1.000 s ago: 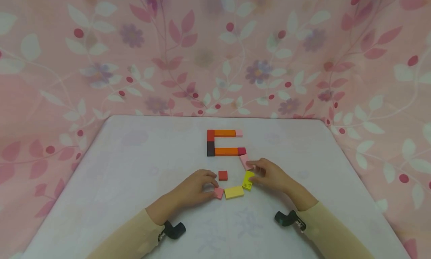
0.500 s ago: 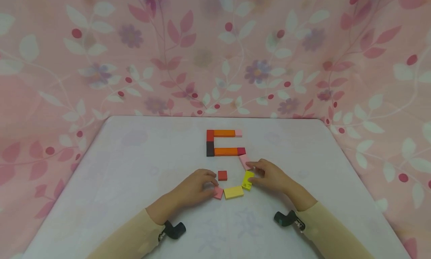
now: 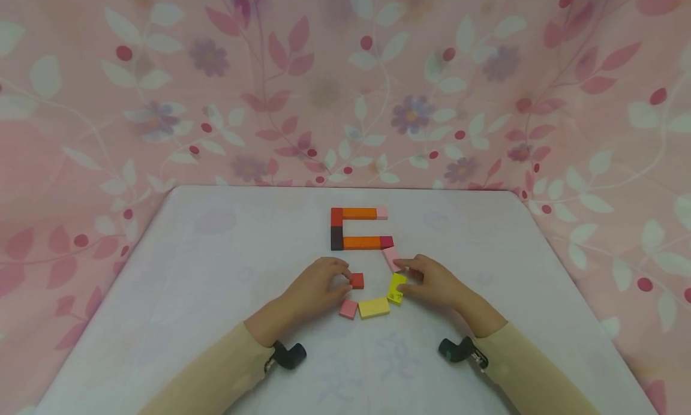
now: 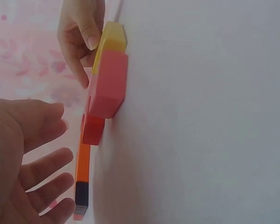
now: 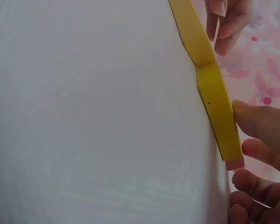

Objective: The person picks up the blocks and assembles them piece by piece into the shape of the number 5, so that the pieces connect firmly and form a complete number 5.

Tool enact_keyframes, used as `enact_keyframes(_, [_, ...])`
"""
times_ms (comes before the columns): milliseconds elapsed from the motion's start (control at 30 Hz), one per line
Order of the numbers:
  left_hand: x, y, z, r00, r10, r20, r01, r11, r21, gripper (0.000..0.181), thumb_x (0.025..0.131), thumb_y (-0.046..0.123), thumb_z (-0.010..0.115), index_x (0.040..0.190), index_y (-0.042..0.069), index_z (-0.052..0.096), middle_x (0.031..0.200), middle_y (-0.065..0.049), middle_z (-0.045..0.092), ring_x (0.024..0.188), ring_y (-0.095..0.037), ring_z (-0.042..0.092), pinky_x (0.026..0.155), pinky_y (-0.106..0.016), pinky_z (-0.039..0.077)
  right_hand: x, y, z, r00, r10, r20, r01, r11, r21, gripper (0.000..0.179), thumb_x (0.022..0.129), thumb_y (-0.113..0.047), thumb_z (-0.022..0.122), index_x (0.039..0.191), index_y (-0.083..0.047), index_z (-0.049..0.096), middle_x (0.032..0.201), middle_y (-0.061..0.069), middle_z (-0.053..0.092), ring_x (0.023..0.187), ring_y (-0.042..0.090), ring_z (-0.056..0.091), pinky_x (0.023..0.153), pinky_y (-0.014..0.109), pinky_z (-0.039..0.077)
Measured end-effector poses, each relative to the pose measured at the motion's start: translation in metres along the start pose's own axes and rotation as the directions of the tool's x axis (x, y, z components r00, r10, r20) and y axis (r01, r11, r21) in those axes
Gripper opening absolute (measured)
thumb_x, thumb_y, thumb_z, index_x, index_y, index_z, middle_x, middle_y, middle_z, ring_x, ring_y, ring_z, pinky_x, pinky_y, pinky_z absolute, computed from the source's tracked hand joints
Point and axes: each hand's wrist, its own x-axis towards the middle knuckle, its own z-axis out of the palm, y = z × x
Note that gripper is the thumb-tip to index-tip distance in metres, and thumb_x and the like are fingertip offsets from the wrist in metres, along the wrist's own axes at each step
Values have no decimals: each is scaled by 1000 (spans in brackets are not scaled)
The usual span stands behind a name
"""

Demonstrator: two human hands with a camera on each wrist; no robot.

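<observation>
My left hand (image 3: 323, 288) is beside a small red square block (image 3: 357, 281), its fingertips right at the block's left edge. Loosely bent fingers with nothing between them show on the left hand (image 4: 42, 154) in the left wrist view. My right hand (image 3: 434, 281) rests its thumb on a bright yellow block (image 3: 396, 288) and its index finger at a long pink block (image 3: 392, 259). A pale yellow block (image 3: 373, 307) and a pink square block (image 3: 348, 309) continue the curved row toward the left.
Farther back, a red block (image 3: 337, 216), a black block (image 3: 337, 238), two orange blocks (image 3: 360, 214), a light pink block (image 3: 382, 213) and a crimson block (image 3: 386, 242) form an angular outline. All lie flat on a white table (image 3: 216, 253) before a pink floral cloth (image 3: 324, 91).
My left hand has left the pink square block and moved forward to the red square block. The right hand stays at the bright yellow and long pink blocks.
</observation>
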Motion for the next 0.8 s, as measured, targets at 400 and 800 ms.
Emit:
enact_keyframes(400, [19,2,8,997,-72,19,72,997,-15,31,92,34,73,120,22,68,128,4,62,126,-17,51,106,-38,46,1,-2,0,1000,27,13,-27,1000,14,63,82,-39,83,139,-30,61,94,-5,56,90,17,52,77,29,51])
enact_keyframes(800, [26,-1,12,996,-65,65,60,996,68,32,89,33,76,118,20,69,131,0,61,128,-20,50,109,-39,43,0,-4,0,999,44,12,-44,999,18,63,82,-38,83,140,-31,60,93,-6,56,90,16,52,76,29,50])
